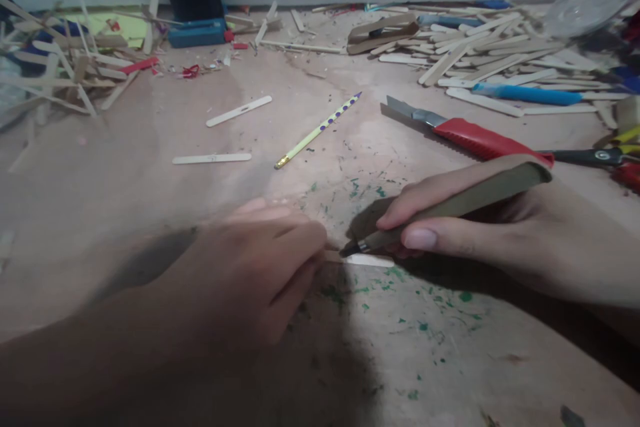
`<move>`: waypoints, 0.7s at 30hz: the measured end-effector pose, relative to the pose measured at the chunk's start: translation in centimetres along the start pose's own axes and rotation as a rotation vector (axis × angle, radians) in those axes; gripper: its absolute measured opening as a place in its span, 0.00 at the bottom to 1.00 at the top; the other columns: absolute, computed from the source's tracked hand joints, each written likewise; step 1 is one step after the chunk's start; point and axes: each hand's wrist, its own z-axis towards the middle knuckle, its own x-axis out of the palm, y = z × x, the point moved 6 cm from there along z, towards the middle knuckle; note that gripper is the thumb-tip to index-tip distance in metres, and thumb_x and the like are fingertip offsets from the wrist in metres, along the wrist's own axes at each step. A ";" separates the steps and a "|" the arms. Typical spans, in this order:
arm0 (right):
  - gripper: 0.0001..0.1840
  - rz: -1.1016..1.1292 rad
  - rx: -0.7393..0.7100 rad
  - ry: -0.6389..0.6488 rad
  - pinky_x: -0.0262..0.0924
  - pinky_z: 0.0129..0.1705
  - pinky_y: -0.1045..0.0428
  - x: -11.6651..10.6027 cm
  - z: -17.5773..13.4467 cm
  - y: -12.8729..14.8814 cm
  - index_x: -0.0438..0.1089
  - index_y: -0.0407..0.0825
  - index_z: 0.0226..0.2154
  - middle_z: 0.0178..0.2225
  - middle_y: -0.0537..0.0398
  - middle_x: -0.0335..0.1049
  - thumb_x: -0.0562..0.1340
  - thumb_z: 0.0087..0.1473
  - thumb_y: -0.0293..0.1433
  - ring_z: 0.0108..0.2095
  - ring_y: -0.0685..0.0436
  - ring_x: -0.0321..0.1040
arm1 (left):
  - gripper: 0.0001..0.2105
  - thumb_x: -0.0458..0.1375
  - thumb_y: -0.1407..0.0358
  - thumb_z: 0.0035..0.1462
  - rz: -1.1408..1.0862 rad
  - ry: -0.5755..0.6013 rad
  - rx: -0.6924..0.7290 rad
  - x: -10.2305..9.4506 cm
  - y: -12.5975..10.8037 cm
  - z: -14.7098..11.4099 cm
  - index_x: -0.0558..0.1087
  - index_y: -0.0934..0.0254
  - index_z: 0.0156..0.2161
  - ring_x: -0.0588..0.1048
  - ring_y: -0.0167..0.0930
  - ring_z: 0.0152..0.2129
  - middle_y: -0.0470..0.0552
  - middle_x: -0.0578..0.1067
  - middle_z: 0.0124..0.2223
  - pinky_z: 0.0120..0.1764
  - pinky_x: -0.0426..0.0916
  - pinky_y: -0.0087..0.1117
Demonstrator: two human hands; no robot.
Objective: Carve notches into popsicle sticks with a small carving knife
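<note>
My left hand [270, 260] is closed over one end of a wooden craft stick [373, 259] and holds it against the table. The stick's other end pokes out to the right of my knuckles. In my right hand [465, 233] is a craft knife [493, 190] with a thick olive-brown handle, gripped like a pen. Its dark tip touches or hovers just over the stick, close to my left fingers; which of the two I cannot tell. Beyond my hands lie a yellow-green pencil [320, 129] with purple dots and two marked craft sticks [239, 111].
A red-handled cutter [490, 137] lies at the right, its blade bare. Behind it are scissors [595, 157], a blue pen-like tube [530, 93] and a heap of craft sticks [500, 47]. Stick scraps [65, 73] pile up at the left. Green flecks dot the table [450, 373].
</note>
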 end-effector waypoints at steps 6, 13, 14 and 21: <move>0.27 0.086 0.004 -0.043 0.83 0.33 0.49 0.2 -0.5 0.1 0.95 0.59 0.38 0.38 0.49 0.94 0.84 0.66 0.64 0.35 0.39 0.88 | 0.15 0.55 0.73 0.83 -0.008 0.006 -0.014 -0.3 0.1 0.3 0.75 0.58 0.40 0.77 0.31 0.31 0.43 0.81 0.35 0.35 0.63 0.35; 0.19 0.097 0.029 0.015 0.81 0.31 0.48 0.3 -0.7 -0.2 0.97 0.60 0.42 0.42 0.48 0.95 0.86 0.65 0.57 0.36 0.37 0.87 | 0.15 0.55 0.73 0.83 0.002 0.012 -0.001 0.0 0.2 0.2 0.74 0.57 0.40 0.76 0.31 0.30 0.42 0.80 0.35 0.37 0.64 0.36; 0.20 0.115 0.023 -0.007 0.80 0.31 0.48 0.4 -0.6 -0.1 0.97 0.59 0.40 0.38 0.49 0.94 0.87 0.64 0.57 0.35 0.38 0.86 | 0.15 0.55 0.73 0.82 0.000 0.009 0.001 0.0 0.3 0.2 0.73 0.57 0.39 0.75 0.30 0.30 0.42 0.80 0.35 0.37 0.64 0.37; 0.24 0.243 0.006 -0.054 0.77 0.32 0.52 1.6 0.0 0.2 0.92 0.57 0.34 0.30 0.54 0.89 0.88 0.62 0.58 0.31 0.43 0.82 | 0.14 0.55 0.74 0.80 -0.027 -0.021 0.029 -0.2 0.3 0.3 0.74 0.56 0.39 0.75 0.31 0.28 0.41 0.78 0.33 0.36 0.64 0.37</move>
